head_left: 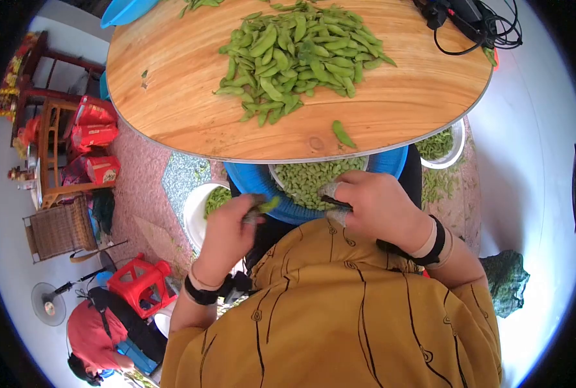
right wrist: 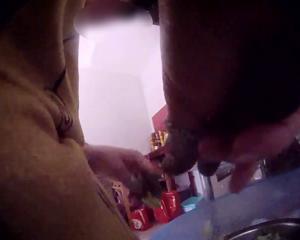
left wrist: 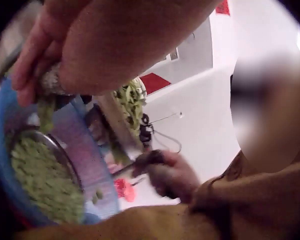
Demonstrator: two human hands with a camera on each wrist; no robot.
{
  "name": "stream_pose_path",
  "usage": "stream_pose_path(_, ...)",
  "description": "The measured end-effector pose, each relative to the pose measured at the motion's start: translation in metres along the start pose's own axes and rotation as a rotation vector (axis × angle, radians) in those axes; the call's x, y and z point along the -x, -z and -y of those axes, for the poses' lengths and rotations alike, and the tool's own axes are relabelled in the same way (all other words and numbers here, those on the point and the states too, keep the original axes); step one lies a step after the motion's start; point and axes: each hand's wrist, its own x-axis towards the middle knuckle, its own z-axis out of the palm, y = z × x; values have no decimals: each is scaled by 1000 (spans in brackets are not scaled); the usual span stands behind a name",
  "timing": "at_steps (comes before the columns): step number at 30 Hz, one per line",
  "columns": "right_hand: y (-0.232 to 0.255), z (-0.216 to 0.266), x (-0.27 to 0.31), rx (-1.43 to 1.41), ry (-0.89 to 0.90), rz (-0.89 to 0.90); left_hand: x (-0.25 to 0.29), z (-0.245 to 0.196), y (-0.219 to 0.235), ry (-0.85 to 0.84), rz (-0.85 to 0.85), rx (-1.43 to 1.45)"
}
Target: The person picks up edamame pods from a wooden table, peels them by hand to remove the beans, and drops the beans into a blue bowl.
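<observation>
My left hand (head_left: 226, 226) pinches a green soybean pod (head_left: 270, 205) over the left side of a blue basin (head_left: 246, 181). To the right, my right hand (head_left: 385, 204) grips a thin dark tool (head_left: 337, 203) between thumb and fingers; its kind cannot be made out. Grey wraps cover fingertips on both hands. Inside the basin sits a metal bowl (left wrist: 69, 161) full of shelled green beans (head_left: 314, 184). In the left wrist view the pod hangs over the bowl's edge. The hands are apart.
A heap of pods (head_left: 294, 61) and one stray pod (head_left: 343, 134) lie on the wooden table (head_left: 171, 97), whose edge overhangs the basin. Black cables (head_left: 495, 32) rest at its right. White buckets (head_left: 194, 210) flank the basin. Another person (head_left: 97, 330) bends near a red stool (head_left: 142, 284).
</observation>
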Motion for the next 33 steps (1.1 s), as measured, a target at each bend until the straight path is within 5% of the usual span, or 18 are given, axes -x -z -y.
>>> stream_pose_path(2, 5, -1, -5, -48, 54, 20, 10, 25, 12, -75, -120, -748)
stream_pose_path(4, 11, 3, -14, -54, -28, -270, 20, 46, 18, -118, -158, -897)
stream_pose_path(6, 16, -2, -30, 37, -96, -379, 22, 46, 18, -170, -192, -1047)
stream_pose_path(8, 20, -10, -42, 135, -163, -491, 15, 23, 13, -115, -124, -721)
stream_pose_path(15, 41, -7, -45, 52, -329, -221, -27, -35, -20, -202, 2, -279)
stream_pose_path(17, 38, -5, -39, -49, -356, -162, -43, -33, -40, -234, 70, 409)
stream_pose_path(20, 24, -9, -33, -345, -414, -207, -55, -38, -57, -149, 85, 267)
stream_pose_path(22, 26, -3, -33, -739, -603, -195, -57, -48, -58, -140, 65, 400)
stream_pose_path(28, 27, -16, -38, -1221, -585, -264, -64, -40, -54, -148, 33, 238)
stream_pose_path(32, 30, -23, -42, -1049, -577, -278, -60, -36, -51, -234, -70, 402)
stream_pose_path(33, 24, -22, -46, -499, -374, -387, -58, -36, -50, -222, -93, 408)
